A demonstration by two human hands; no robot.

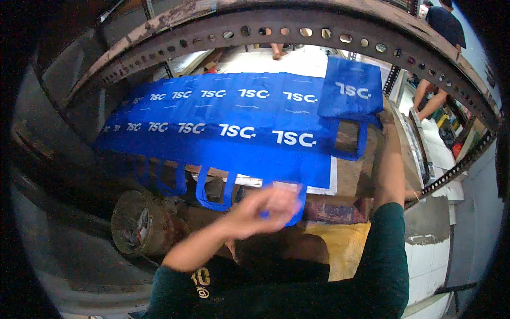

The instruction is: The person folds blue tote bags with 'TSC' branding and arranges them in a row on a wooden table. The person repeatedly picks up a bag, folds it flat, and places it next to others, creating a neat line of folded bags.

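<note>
Flat blue bags (238, 142) with white lettering lie overlapped in two rows, with loop handles (215, 204) hanging toward me over the near edge. My left hand (273, 206) is smeared by motion in front of the nearest bag's handle, so whether it touches the handle is unclear. At the right, my right hand (388, 115) grips the lower right corner of a single blue bag (352, 87), its fingers mostly hidden. That bag partly covers the far right end of the rows, and its handle (363, 142) dangles below it.
A perforated metal beam (319, 35) arches across, beyond the bags. Near me stand a stained round bucket (130, 220) at the left and a yellow sack (345, 247). Another person (446, 26) is at the far right, beside a cluttered shelf; a bare foot (278, 53) shows behind the beam.
</note>
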